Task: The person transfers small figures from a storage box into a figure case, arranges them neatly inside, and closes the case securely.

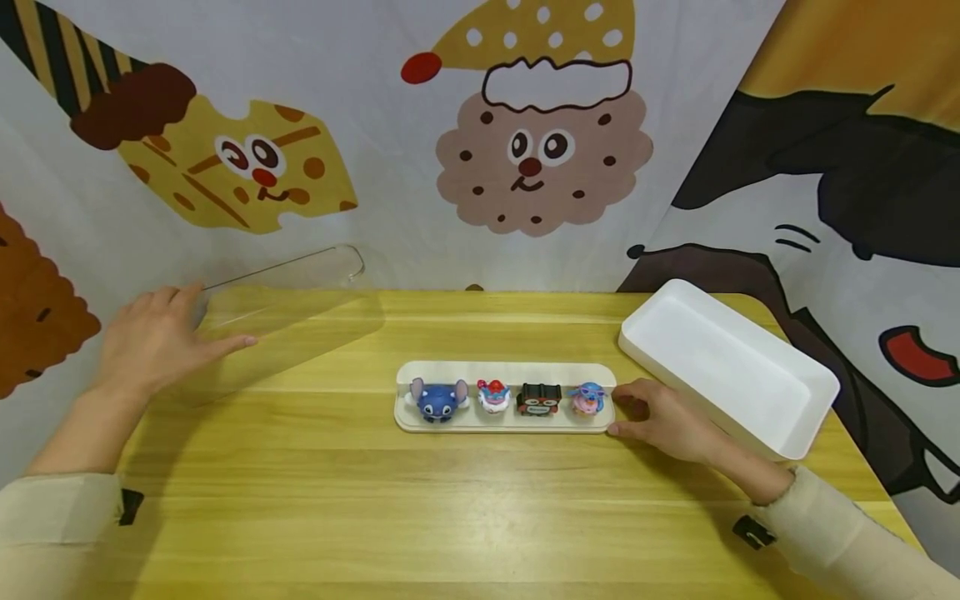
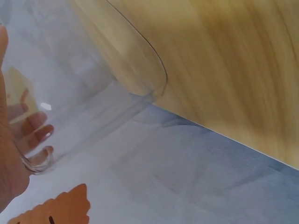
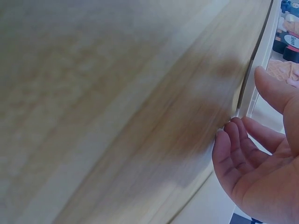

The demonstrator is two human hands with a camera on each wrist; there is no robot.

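My left hand (image 1: 153, 337) grips one end of a clear plastic cover (image 1: 292, 321), raised and tilted at the table's left. In the left wrist view, several fingertips show through the clear wall (image 2: 103, 100). A long, shallow off-white tray (image 1: 502, 425) lies mid-table, bearing a row of small figures: a blue big-eared one (image 1: 438, 402), a white-and-red one (image 1: 494, 397), a black one with a face (image 1: 538, 400) and a blue-and-pink one (image 1: 588, 399). The thumb and fingers of my right hand (image 1: 671, 421) hold the tray's right end; the right wrist view shows them at its edge.
A deeper white rectangular box (image 1: 738, 367), open side up, sits at an angle on the right, close behind my right hand. The wooden table (image 1: 450, 517) ends at a cartoon-printed cloth (image 1: 390, 167) behind it.
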